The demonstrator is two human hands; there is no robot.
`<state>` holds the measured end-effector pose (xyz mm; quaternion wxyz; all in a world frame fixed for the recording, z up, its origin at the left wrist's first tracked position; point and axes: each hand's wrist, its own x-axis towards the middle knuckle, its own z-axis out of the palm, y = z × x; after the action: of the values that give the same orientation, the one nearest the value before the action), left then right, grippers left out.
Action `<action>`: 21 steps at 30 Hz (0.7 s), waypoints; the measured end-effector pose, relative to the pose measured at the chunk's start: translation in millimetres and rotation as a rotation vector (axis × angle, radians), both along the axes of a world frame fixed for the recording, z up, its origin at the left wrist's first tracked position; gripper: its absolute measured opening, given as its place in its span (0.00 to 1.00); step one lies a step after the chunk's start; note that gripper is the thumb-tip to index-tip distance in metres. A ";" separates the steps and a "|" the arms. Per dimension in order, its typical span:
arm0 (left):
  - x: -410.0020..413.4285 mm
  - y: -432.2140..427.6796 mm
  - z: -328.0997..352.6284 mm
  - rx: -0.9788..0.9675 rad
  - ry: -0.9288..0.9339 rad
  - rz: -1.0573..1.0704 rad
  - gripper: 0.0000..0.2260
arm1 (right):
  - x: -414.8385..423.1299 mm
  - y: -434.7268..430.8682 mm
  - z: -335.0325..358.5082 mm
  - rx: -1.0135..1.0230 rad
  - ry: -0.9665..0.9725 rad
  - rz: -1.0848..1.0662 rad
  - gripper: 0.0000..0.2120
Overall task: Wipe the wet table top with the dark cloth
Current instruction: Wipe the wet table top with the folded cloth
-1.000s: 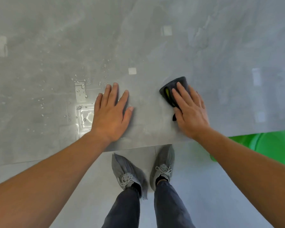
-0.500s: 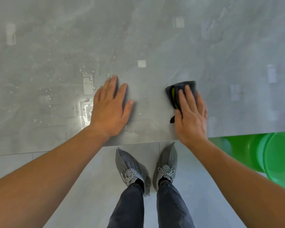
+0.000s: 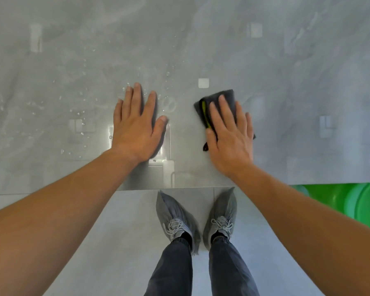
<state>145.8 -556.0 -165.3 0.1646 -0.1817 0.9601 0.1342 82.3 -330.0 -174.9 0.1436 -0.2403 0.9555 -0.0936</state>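
Feet [image 3: 195,223] nearest the camera: grey shoe covers over laced shoes, dark trousers, standing on grey floor right at the table edge. Green tub [image 3: 355,201] on the floor to the person's right, partly tucked under the table.

Table top [image 3: 286,60] grey, glossy, marbled pattern, ceiling lights reflected as pale squares.

Left hand [image 3: 137,124] flat on the top near the front edge, palm down, fingers extended and close together, grasping nothing. Wet sheen around and under it.

Right hand [image 3: 231,133] also palm down, fingers spread, pressing flat onto the dark cloth [image 3: 220,99]. No clench — just holding it down against the surface. Cloth is folded, dark grey with a yellow-green edge showing on its left side; it sticks out past the fingertips and a small dark corner pokes out beside the thumb. Hands are apart, cloth well clear of the left one.

Water drops [image 3: 81,99] scattered left of and beyond the left hand, plus a ring-shaped wet mark [image 3: 168,103] between the hands. Surface to the right of the cloth shows no drops.
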 end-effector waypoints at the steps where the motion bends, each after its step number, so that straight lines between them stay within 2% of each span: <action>1: -0.2 -0.4 0.5 0.012 0.002 0.001 0.30 | -2.0 -6.2 -0.3 0.002 0.004 -0.066 0.28; 3: 0.1 -0.7 1.3 0.034 0.008 0.002 0.30 | 11.7 -13.9 0.9 0.004 0.037 -0.032 0.29; 7: -0.3 -0.6 4.0 0.045 -0.005 0.011 0.29 | 42.6 -0.2 1.2 -0.006 0.056 0.428 0.27; 9: -2.0 0.0 4.7 0.045 -0.012 0.016 0.29 | 19.6 1.9 0.9 0.030 0.047 0.504 0.27; 11: -3.0 0.3 4.4 0.048 -0.008 0.018 0.29 | -14.7 -7.7 0.3 0.028 0.051 0.387 0.27; 15: -3.3 0.1 5.8 0.074 0.002 0.031 0.29 | -71.0 -45.3 -2.4 -0.007 0.040 -0.104 0.28; 17: -4.3 -1.1 8.1 0.093 0.011 0.042 0.28 | -60.5 -58.9 -2.7 -0.002 0.053 -0.131 0.28; 21: -3.5 -2.6 9.4 0.098 0.006 0.038 0.28 | -19.0 -37.4 1.7 0.026 0.026 0.408 0.28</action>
<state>142.3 -558.6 -155.9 0.1679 -0.1913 0.9493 0.1845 63.2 -367.4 -173.3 0.1502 -0.4280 0.8900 -0.0472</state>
